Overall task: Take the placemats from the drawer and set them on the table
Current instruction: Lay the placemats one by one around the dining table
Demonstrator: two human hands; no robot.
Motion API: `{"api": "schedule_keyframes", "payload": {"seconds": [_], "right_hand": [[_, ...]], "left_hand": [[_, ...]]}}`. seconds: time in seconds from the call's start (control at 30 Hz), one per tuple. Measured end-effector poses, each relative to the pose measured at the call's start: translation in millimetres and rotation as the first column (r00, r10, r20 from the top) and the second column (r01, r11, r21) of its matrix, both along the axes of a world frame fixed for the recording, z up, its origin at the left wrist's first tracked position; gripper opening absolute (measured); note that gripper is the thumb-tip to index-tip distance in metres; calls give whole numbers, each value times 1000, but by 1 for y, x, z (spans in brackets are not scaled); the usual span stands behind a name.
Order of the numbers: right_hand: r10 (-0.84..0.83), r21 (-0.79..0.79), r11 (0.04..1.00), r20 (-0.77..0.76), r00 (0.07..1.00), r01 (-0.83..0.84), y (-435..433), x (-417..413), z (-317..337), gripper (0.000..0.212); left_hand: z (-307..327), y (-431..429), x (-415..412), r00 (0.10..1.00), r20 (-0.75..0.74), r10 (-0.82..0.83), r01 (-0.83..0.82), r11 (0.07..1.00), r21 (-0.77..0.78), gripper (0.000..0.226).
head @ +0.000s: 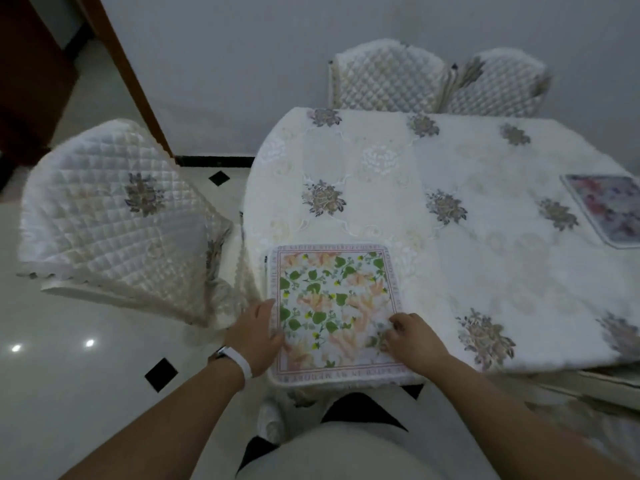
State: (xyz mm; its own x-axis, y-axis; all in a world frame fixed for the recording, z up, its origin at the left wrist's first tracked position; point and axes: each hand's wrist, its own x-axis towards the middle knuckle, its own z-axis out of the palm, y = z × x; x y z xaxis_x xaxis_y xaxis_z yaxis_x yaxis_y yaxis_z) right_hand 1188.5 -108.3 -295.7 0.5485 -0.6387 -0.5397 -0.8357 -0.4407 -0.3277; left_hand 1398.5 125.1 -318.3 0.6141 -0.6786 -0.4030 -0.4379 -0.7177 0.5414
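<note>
A square placemat (332,296) with green leaves and peach flowers lies flat on the table (398,188), at its near left end. My left hand (258,332) holds the mat's left edge, thumb on top. On the near right part of the mat sits my right hand (410,337), its fingers curled down against the cloth. A second placemat (609,209), in pink and purple, lies at the table's right side, cut off by the frame edge. No drawer is in view.
The table wears a white cloth with embroidered grey flowers. A quilted white chair (114,216) stands close on the left. Two more quilted chairs (388,81) stand at the far side against the wall. The glossy white floor has black diamond tiles.
</note>
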Motion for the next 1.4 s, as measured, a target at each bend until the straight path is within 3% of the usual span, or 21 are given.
{"api": "schedule_keyframes", "payload": {"seconds": [0.13,0.23,0.3,0.4,0.57,0.77,1.17,1.4], "right_hand": [[-140,64,988,13,990,139,-2,-4,-5,18],[-219,60,975,56,974,216,-2,2,-2,46],[-275,105,958,77,958,266,-7,9,-3,53],[-391,160,915,127,911,371,-25,13,-24,68],[-488,191,868,170,856,457,-31,27,-8,32],[-590,367,775,126,798,515,-37,32,-9,15],[-565,349,808,229,793,475,-11,26,26,14],[-533,351,834,313,786,426,24,39,40,15]], "left_hand": [[-5,-17,6,990,-44,131,-134,988,-70,48],[-9,-25,5,978,-42,203,-206,973,-99,44],[-11,-28,6,966,-69,249,-256,960,-112,43],[-6,-36,7,890,-201,408,-439,888,-139,38],[-8,-52,18,806,-321,497,-548,832,-89,27],[-13,-64,14,768,-421,482,-559,826,-72,19],[4,-59,17,806,-457,376,-503,843,-191,22],[21,-12,32,762,-506,404,-575,780,-245,20]]}}
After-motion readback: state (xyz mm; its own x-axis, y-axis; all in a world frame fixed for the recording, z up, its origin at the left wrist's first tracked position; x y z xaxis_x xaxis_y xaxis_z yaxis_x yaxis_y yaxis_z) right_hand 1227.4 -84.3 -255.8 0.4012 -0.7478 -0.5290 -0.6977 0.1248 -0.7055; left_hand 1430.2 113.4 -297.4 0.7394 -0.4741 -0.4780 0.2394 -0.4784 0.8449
